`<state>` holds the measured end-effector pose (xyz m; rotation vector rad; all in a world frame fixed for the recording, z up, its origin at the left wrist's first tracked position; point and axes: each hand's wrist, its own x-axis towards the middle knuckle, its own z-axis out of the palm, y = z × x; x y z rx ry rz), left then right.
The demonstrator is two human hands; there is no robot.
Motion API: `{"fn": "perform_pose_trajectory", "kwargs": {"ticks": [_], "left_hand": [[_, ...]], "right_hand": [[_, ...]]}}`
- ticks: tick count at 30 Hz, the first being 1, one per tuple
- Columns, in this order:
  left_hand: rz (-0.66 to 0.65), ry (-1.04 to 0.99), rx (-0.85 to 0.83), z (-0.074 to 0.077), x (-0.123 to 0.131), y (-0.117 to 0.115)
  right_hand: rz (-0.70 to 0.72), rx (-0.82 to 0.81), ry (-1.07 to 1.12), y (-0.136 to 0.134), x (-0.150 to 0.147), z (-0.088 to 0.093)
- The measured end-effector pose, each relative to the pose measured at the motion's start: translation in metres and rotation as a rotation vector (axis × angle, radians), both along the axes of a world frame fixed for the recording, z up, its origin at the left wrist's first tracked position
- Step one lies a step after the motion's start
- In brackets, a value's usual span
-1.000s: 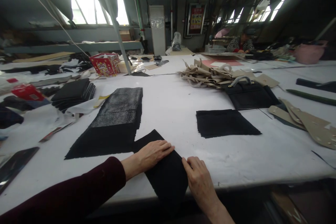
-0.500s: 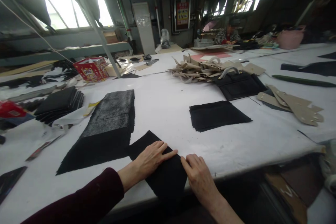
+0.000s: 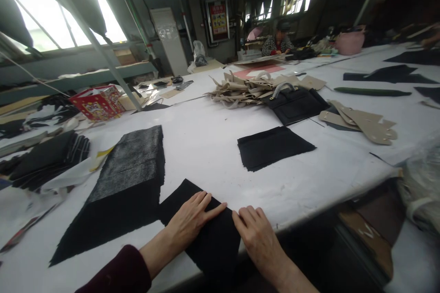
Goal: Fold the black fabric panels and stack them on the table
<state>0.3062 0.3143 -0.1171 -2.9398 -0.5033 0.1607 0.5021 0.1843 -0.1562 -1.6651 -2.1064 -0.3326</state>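
Note:
A black piece of fabric (image 3: 215,240) lies at the table's front edge, its near end hanging over. My left hand (image 3: 190,213) rests flat on it, fingers stretched along its far edge. With curled fingers, my right hand (image 3: 256,229) grips the right end of that edge; the thumb is mostly hidden. To the left lies a larger stack of black fabric (image 3: 127,192) with a greyish, speckled upper part. A pile of black cut pieces (image 3: 275,146) sits beyond my right hand.
A black handbag (image 3: 297,104) stands before a heap of beige straps (image 3: 240,89). Beige pieces with studs (image 3: 364,121) lie to the right. A red patterned bag (image 3: 98,103) and folded dark fabric (image 3: 50,160) are on the left. A person (image 3: 277,45) sits at the far side.
The view has swung to the right, so the table's things appear further left. Both hands stay at the same edge of the black fabric, which looks almost unchanged.

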Motion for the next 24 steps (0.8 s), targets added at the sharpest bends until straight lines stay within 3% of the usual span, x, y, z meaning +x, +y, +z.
{"fn": "perform_pose_trajectory", "kwargs": {"ticks": [24], "left_hand": [[-0.018,0.003,-0.004,-0.010,-0.002,0.004]], "right_hand": [[-0.046,0.034,0.237,-0.018,0.003,-0.007]]}}
